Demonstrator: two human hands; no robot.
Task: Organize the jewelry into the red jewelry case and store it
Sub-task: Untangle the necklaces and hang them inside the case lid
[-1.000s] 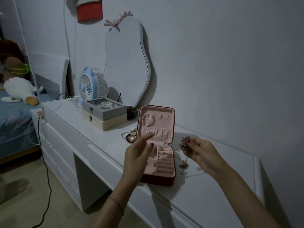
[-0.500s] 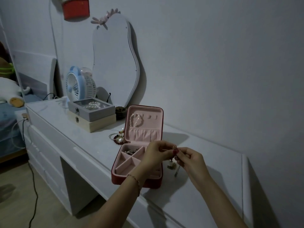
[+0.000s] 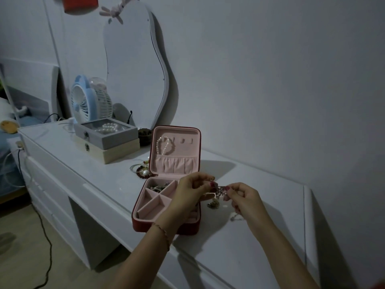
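The left hand [image 3: 192, 189] and the right hand [image 3: 243, 195] are meeting above the near right corner of the open red jewelry case [image 3: 166, 205], both pinching a small sparkly piece of jewelry [image 3: 220, 189] between thumb and fingertips. Below the fingers, a gold piece [image 3: 213, 204] is lying on the white dresser [image 3: 239, 243] beside the case. A pearl strand [image 3: 163, 146] is hanging in the lid, beyond the fingers.

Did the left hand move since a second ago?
Yes. The left hand has gone right across the open red jewelry case, from over its left half to its right edge, meeting the right hand.
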